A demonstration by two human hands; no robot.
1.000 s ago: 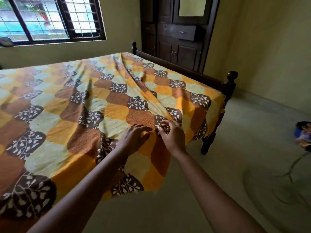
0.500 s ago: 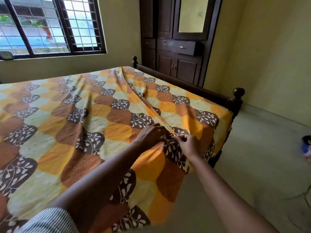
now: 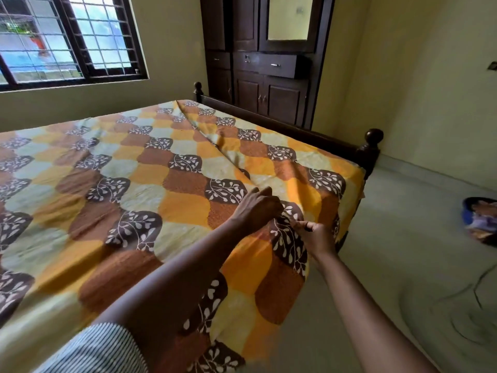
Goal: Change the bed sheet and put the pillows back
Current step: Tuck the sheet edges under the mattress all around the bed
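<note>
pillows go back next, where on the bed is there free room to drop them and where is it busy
Free: the flat stretch of bed sheet between the window side and the long crease, and the narrower strip between that crease and the wooden rail. Crowded: the near right edge, where the left hand and right hand grip the sheet.

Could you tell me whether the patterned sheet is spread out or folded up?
Spread out: the sheet covers the bed top and hangs over its near edge.

Both arms stretched fwd, forearms converging. L hand (image 3: 258,208) knuckles-up, fingers curled into the bed sheet (image 3: 172,200); R hand (image 3: 318,238) just beside it, fingers pinching a fold.
</note>
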